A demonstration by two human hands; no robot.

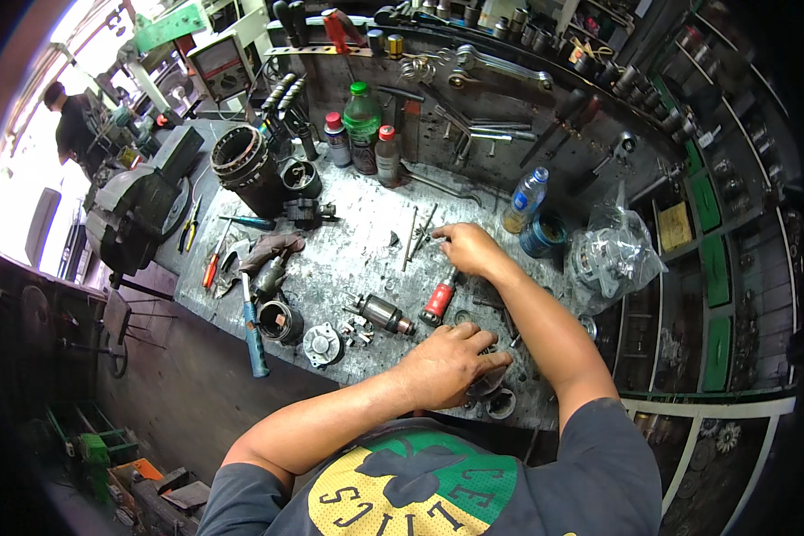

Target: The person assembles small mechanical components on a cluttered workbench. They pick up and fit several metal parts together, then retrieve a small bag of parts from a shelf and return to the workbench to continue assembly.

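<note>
My left hand [451, 364] reaches across the near edge of the metal bench. Its fingers are curled down over a dark part [486, 388], mostly hidden beneath the palm. Farther out, my right hand [469, 248] has its fingers pinched together, with a small pale thing at the tips that I cannot name. Long thin bolts [410, 239] lie just left of those fingertips. Between the hands rests a red-handled tool [438, 304]. An armature [382, 314] with a copper-coloured end lies left of it, beside a round silver end cover [322, 344].
A bench vise [143, 196] stands at the left, near a large dark cylindrical housing [244, 170]. Bottles, including a green one [361, 125], line the back. A hammer [254, 335] overhangs the front edge. A bagged alternator [609, 255] sits at the right. Another person [76, 125] is far left.
</note>
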